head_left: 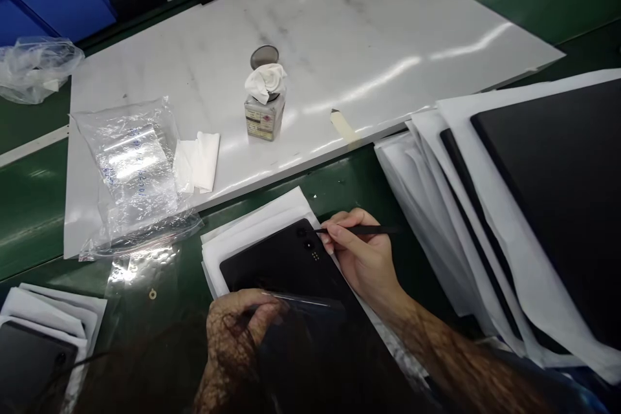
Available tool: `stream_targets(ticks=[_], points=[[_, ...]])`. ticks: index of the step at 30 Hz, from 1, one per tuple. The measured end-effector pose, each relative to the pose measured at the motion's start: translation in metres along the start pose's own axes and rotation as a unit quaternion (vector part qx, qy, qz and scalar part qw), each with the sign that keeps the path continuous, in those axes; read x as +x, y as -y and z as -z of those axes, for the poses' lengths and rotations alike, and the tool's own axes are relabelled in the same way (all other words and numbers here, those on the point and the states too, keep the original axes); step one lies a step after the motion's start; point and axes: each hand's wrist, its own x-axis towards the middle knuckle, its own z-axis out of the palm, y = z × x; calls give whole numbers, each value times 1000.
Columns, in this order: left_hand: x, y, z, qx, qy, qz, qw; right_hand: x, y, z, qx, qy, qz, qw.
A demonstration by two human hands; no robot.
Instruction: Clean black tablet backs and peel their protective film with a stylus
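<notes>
Our right fingers (339,228) pinch a slim black pen-shaped tool (369,230), its tip at a black rectangular tablet (286,265); our left fingers (257,314) curl, gripping a clear plastic film (301,300).

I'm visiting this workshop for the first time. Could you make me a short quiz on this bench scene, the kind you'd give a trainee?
1. True or false: the right hand holds a thin black stylus with its tip over a black tablet.
2. What does the left hand hold? A) a clear film B) a blue bin C) a labelled jar
3. Fill in the gap: the black tablets stacked on the right lie between sheets of white ____.

Key: 1 true; 2 A; 3 paper.
</notes>
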Motion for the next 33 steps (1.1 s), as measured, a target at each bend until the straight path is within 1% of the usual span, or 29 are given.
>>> stream_targets(ticks=[7, 11, 16, 22, 25, 29, 31, 33], points=[[-3, 6, 1, 11, -5, 10, 1000, 0, -1, -1, 4, -11, 3, 1000], [-2, 5, 0, 14, 8, 12, 1000, 0, -2, 0, -4, -9, 1, 1000], [-2, 4, 0, -3, 16, 31, 999, -1, -1, 2, -18, 2, 2, 1000], [2, 3, 2, 31, 22, -4, 999, -1, -2, 4, -28, 4, 2, 1000], [1, 4, 2, 27, 30, 7, 999, -1, -3, 4, -28, 6, 2, 1000], [-1, 5, 1, -3, 26, 29, 999, 2, -4, 3, -31, 10, 0, 999], [-1, 6, 2, -22, 24, 29, 999, 3, -2, 3, -22, 7, 9, 1000], [1, 6, 3, -40, 37, 28, 998, 0, 3, 5, -19, -4, 47, 999]])
